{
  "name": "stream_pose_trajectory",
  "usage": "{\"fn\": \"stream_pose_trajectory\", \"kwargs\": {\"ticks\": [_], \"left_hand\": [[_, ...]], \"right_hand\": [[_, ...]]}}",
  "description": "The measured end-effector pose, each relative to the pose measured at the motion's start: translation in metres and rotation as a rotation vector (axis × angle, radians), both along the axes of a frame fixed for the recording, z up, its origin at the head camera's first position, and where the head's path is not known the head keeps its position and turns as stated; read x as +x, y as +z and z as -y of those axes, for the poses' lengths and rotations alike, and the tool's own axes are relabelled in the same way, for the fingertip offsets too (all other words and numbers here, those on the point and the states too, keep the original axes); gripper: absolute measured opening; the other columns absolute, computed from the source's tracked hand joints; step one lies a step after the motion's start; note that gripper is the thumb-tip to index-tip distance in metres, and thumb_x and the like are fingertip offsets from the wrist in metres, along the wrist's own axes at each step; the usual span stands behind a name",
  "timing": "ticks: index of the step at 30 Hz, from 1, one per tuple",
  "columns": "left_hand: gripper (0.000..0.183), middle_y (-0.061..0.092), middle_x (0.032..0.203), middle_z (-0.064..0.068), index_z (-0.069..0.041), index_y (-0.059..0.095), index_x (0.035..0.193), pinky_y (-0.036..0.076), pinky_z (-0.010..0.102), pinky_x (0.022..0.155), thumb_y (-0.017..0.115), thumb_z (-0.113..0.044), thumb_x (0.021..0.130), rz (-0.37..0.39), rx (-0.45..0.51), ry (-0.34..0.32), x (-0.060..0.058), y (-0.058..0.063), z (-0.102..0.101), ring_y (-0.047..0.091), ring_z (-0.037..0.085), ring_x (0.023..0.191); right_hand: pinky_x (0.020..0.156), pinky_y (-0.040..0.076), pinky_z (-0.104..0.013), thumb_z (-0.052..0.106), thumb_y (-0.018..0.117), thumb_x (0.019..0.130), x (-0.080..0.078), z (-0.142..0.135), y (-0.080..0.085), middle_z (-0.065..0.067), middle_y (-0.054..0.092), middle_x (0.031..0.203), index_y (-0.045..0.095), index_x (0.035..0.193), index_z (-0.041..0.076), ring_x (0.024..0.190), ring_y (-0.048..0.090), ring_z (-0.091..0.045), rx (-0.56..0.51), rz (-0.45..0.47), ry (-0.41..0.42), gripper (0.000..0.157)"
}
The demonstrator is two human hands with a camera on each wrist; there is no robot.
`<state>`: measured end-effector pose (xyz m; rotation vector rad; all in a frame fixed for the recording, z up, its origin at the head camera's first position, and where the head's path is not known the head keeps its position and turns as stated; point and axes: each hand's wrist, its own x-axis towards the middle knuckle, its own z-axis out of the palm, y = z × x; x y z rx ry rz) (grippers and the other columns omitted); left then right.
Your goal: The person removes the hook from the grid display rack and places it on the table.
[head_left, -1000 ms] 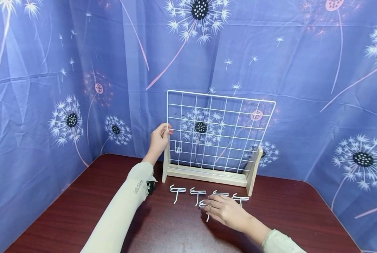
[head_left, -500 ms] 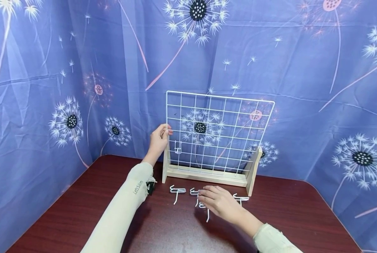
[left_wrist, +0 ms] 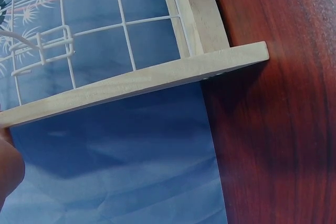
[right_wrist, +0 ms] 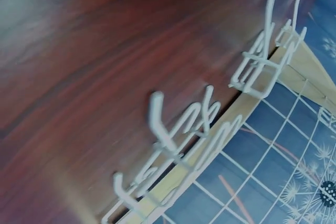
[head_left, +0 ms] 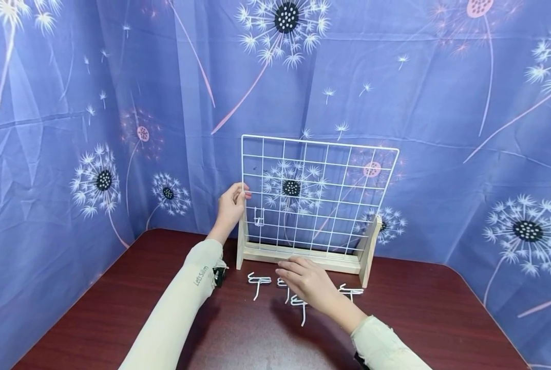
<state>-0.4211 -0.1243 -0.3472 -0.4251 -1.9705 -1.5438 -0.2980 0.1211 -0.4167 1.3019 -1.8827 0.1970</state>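
My left hand (head_left: 230,206) pinches the left edge of a white wire grid panel (head_left: 320,142). The panel stands upright in a pale wooden stand (head_left: 298,254). One white wire hook (head_left: 259,221) hangs at the panel's lower left and shows close up in the left wrist view. Over the table my right hand (head_left: 308,281) hovers palm down, fingers loosely extended, with nothing visible in it. Around and beneath it lie loose white wire hooks: a left one (head_left: 259,280), a front one (head_left: 299,303) and a right one (head_left: 351,291); another is partly covered. Several hooks (right_wrist: 257,66) fill the right wrist view.
The dark red wooden table (head_left: 238,334) carries the stand near its back edge. Behind and at the sides hangs a blue curtain (head_left: 201,154) with a dandelion print. The stand's right upright (head_left: 371,249) juts forward beyond the panel.
My right hand has moved left and slightly back over the hooks, uncovering the front hook. The left hand keeps its hold on the panel's edge. The view has shifted slightly.
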Motion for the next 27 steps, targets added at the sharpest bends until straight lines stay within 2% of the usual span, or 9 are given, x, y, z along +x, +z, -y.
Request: {"fn": "stream_pose_trajectory", "kwargs": {"ticks": [7,17,27], "left_hand": [[0.014,0.070,0.094,0.017,0.001,0.062,0.102,0.053,0.035,0.085,0.050,0.005,0.095,-0.012,0.008,-0.007,0.000,-0.001,-0.001,0.068,0.027,0.090],[0.014,0.070,0.094,0.018,0.002,0.062,0.102,0.053,0.034,0.084,0.050,0.005,0.095,-0.014,0.005,-0.010,0.001,-0.002,-0.002,0.068,0.028,0.090],[0.015,0.071,0.095,0.017,0.002,0.062,0.102,0.053,0.035,0.085,0.050,0.005,0.095,-0.016,0.009,-0.001,0.003,0.001,-0.002,0.069,0.028,0.090]], "right_hand": [[0.088,0.051,-0.035,0.010,0.075,0.076,-0.006,0.013,0.006,-0.006,0.071,0.105,0.074,0.105,0.008,0.097,0.065,-0.026,-0.083,0.031,-0.001,0.029],[0.088,0.052,-0.033,0.004,0.075,0.078,-0.017,0.025,0.011,-0.006,0.072,0.102,0.074,0.103,0.006,0.094,0.065,-0.023,-0.222,0.051,0.016,0.025],[0.084,0.052,-0.030,0.003,0.076,0.078,-0.025,0.037,0.014,-0.007,0.072,0.100,0.074,0.101,0.005,0.092,0.064,-0.021,-0.371,0.137,-0.005,0.024]]}}
